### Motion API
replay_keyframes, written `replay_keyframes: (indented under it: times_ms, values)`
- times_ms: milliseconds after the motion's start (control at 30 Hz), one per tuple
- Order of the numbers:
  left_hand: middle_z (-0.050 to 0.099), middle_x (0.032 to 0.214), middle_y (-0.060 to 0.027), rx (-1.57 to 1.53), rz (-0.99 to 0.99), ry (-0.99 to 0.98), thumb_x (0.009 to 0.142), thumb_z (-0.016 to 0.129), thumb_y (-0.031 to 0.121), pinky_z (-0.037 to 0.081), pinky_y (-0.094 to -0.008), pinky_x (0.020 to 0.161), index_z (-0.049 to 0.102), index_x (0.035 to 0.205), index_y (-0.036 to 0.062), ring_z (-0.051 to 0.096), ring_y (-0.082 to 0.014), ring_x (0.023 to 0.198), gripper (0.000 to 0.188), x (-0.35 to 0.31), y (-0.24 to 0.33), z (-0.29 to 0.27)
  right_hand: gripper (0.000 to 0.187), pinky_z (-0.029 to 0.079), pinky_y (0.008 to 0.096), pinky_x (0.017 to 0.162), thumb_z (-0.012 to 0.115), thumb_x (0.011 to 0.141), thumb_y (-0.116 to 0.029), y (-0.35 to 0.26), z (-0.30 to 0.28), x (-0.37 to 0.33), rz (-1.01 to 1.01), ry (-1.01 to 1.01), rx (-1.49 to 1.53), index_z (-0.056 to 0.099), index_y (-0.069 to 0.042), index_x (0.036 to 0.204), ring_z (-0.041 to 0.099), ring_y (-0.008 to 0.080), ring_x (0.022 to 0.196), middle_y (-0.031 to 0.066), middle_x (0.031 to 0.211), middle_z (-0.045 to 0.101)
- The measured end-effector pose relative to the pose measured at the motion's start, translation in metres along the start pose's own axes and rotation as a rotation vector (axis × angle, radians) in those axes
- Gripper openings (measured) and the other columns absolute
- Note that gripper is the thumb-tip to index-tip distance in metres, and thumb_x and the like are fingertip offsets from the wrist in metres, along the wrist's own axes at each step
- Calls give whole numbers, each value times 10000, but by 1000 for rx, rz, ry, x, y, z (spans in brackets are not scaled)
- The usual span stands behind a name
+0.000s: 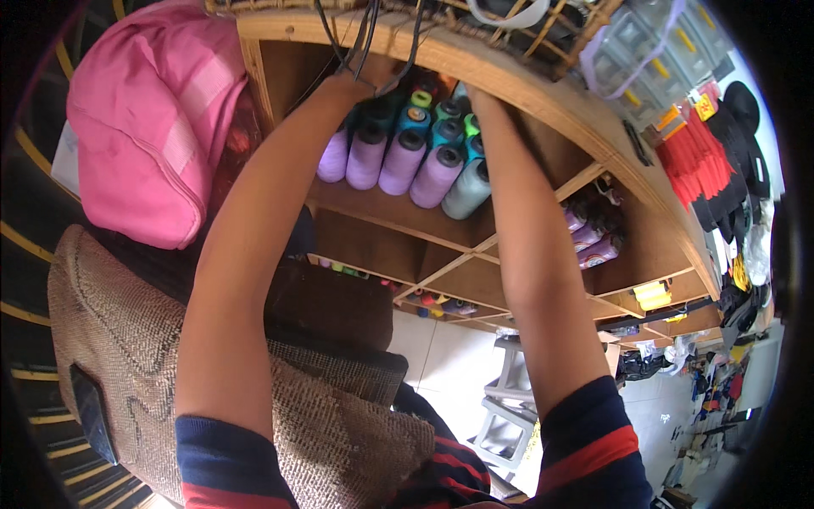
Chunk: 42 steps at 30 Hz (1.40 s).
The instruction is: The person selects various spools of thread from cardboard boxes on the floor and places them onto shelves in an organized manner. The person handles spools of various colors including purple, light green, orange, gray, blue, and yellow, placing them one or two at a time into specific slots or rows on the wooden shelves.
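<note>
Both my arms reach up into an upper compartment of a wooden shelf [356, 200]. Inside stand rows of thread cones: lilac ones [404, 161] in front, a pale grey-green one [467, 191] at the right end, and teal and green ones [447, 129] behind. My left hand [363, 80] is at the back left of the cones, behind dangling black cords, its fingers lost in shadow. At the right side of the rows is my right hand [476, 93], mostly hidden by the shelf's top board. What either hand touches or holds does not show.
A pink bag [148, 127] sits left of the shelf, above a brown woven-covered seat [119, 314] with a dark phone-like slab [91, 414]. More purple cones [596, 242] lie in a right compartment. Wicker baskets [543, 38] line the top. Grey plastic stools [506, 424] stand below.
</note>
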<state>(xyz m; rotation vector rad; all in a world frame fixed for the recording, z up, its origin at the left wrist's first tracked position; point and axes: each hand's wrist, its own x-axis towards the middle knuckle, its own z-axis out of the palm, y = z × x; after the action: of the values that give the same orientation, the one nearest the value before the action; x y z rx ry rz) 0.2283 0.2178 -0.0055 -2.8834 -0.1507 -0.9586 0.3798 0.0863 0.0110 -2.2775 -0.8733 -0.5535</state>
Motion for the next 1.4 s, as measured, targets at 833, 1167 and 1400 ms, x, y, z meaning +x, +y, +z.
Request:
replay_keyframes:
  times_ms: [833,1167,1400]
  values:
    - [84,1532,-245,-320,159,-1047,969,280,566,126,-404,1167,181,1461,-22,77,-345,1433,773,-87,281,-183,317,492,421,846,606,873,-103,93,-301,-294,-298,-245,426,528,-46,1175,581,380,1047,182,1150,558]
    - [307,1471,-176,-873,436,-1456,1002,326,468,317,-339,1053,247,1454,7,381,-260,1304,650,-121,576,-194,288,510,332,802,603,889,-134,256,-498,-559,329,-89,458,558,-24,1152,626,237,897,130,1097,568]
    - [417,1421,-114,-1231,662,-1485,1003,339,456,375,-361,1013,345,1429,59,435,-251,1268,582,-185,766,-140,286,523,349,798,574,908,-169,287,-587,-752,752,190,320,556,-32,1158,634,238,907,145,1093,577]
